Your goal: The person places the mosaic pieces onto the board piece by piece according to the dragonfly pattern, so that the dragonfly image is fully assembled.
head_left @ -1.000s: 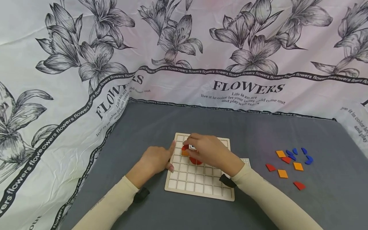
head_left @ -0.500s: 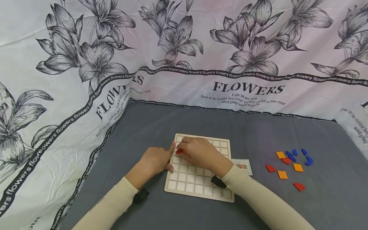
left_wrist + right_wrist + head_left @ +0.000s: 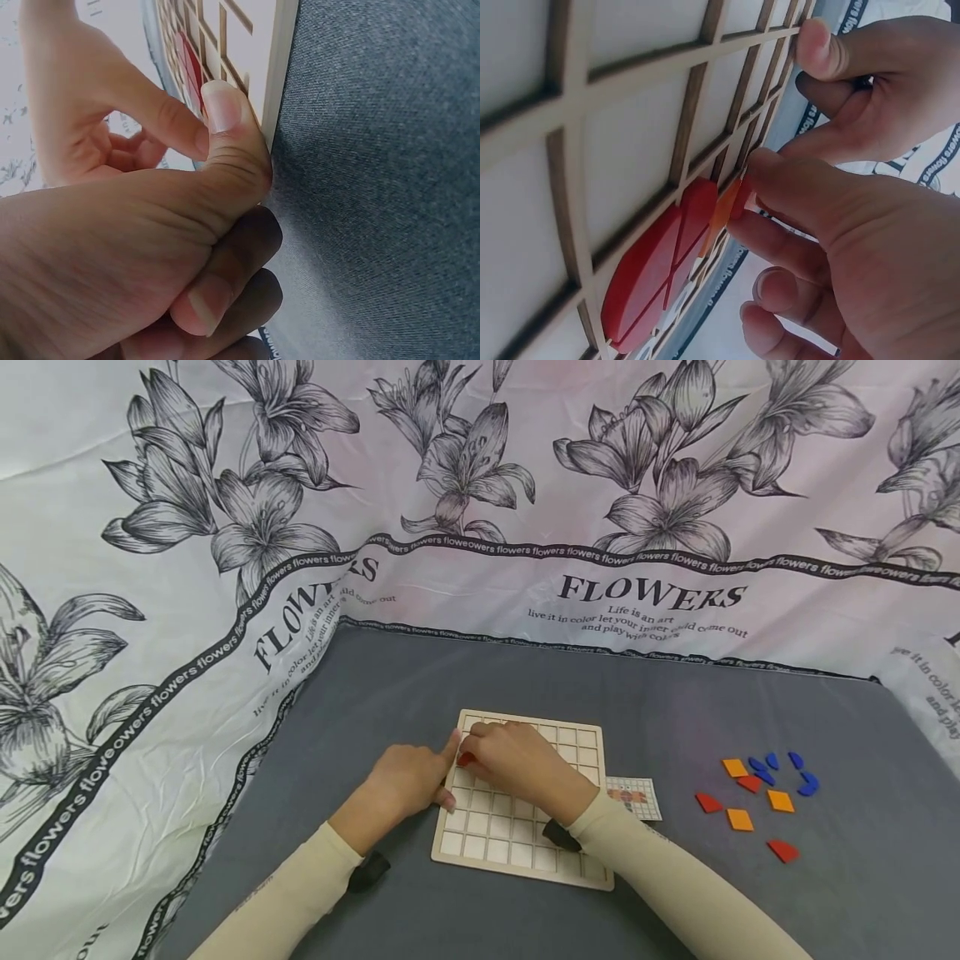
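My right hand [image 3: 517,764] pinches a small red piece [image 3: 741,199] between thumb and index finger, close to the left side of a wooden grid board [image 3: 498,827]. In the right wrist view, an orange piece [image 3: 721,208] lies in the grid right beside the pinched one, with several red pieces [image 3: 641,274] forming a rounded shape nearer the camera. My left hand [image 3: 405,781] holds the board's left edge, its thumb [image 3: 225,112] on the rim and its other fingers curled below. From the head view, the right hand hides most pieces on the board.
A small printed pattern card [image 3: 633,797] lies partly under the right forearm, beside the board. Loose orange squares [image 3: 740,820], red pieces [image 3: 783,850] and blue pieces [image 3: 808,783] are scattered at the right of the grey tabletop [image 3: 375,693]. A flower-print cloth [image 3: 480,585] hangs behind.
My right hand has moved left with the red piece, from the orange piece to the board's left side. More of the pattern card shows. The left hand keeps its place.
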